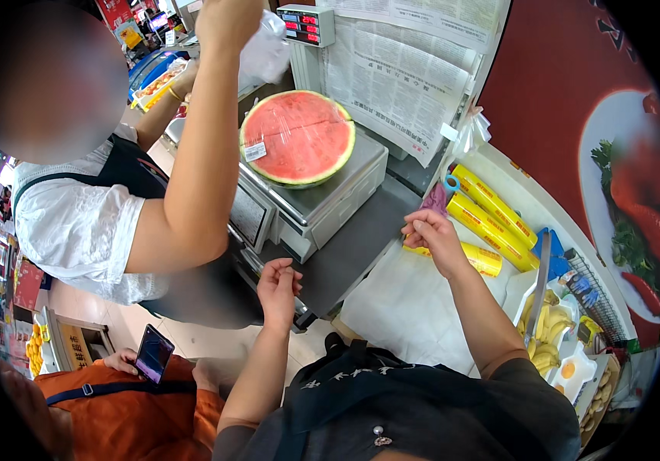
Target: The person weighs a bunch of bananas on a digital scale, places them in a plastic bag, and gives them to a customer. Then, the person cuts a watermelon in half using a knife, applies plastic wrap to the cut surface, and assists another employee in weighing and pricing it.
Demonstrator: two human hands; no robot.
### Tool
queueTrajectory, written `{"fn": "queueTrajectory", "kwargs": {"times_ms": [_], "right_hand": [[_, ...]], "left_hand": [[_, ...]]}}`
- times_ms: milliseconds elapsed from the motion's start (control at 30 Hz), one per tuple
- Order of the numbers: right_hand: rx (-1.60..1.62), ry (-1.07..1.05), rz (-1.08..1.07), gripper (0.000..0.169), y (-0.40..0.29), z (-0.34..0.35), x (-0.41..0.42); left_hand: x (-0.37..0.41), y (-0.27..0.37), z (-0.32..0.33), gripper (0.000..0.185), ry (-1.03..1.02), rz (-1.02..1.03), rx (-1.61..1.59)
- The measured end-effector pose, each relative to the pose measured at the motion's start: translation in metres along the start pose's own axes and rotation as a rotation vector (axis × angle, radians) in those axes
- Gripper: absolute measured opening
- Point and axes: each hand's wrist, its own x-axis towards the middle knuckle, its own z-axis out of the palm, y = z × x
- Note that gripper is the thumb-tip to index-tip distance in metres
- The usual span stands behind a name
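Note:
My left hand [279,290] is raised with loosely curled fingers near the front edge of the dark counter [358,245], and I see nothing in it. To the right, my right hand [434,239] is held above yellow boxes, its fingers bent and the thumb near them; nothing shows between them. Beyond my hands, a halved watermelon [301,135] under clear plastic film lies cut face up on a weighing scale [341,184]. A label is stuck to the film. Close to my right hand are long yellow boxes [488,230] and a purple cloth [436,200].
A co-worker [191,190] in a white top and apron stands at the left, one arm raised by a plastic bag [265,52]. Below, a person in orange [111,415] holds a phone [154,353]. At right are a long knife [539,282] and bananas [548,331].

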Motion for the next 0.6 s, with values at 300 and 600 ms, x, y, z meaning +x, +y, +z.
{"fn": "queueTrajectory", "kwargs": {"times_ms": [300, 600], "right_hand": [[0.045, -0.029, 0.129, 0.018, 0.033, -0.007, -0.013], [0.075, 0.003, 0.143, 0.020, 0.040, -0.017, -0.023]], "left_hand": [[-0.010, -0.005, 0.001, 0.013, -0.064, -0.045, 0.008], [-0.020, -0.016, 0.005, 0.012, -0.087, -0.076, 0.031]]}}
